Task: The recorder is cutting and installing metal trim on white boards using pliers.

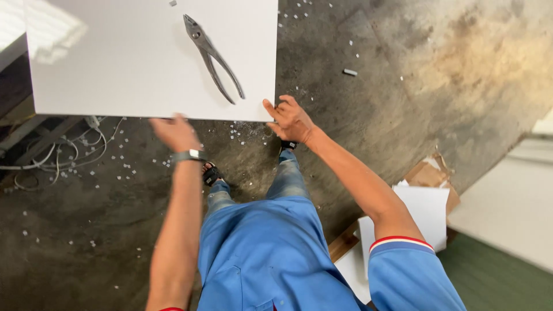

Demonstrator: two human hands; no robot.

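Head view, looking straight down past my blue shirt and jeans. My left hand (175,132) is at the near edge of the white panel (115,69). The fingers are blurred and seem to curl under or against that edge, so I cannot tell whether this grip is closed on the panel or only touching it. My right hand (290,120) is at the panel's near right corner, fingers spread and apart, thumb up, the fingertips touching or just beside the corner; nothing is clamped in it.

The panel lies flat in front of me and runs out of the top and left of the picture. On it, near the right side, lie pliers (210,55), handles toward me, well apart from both hands and untouched. A tiny white chip sits on the panel near its top edge.

As I judge it, both hands are placed at the panel's edge but a firm hold is not yet shown, and the pliers have not been picked up.

The concrete floor (403,69) below is strewn with small white chips (242,129), thickest under the panel's edge. Loose cables (57,155) lie at the left, and cardboard and white sheets (426,201) at the right.
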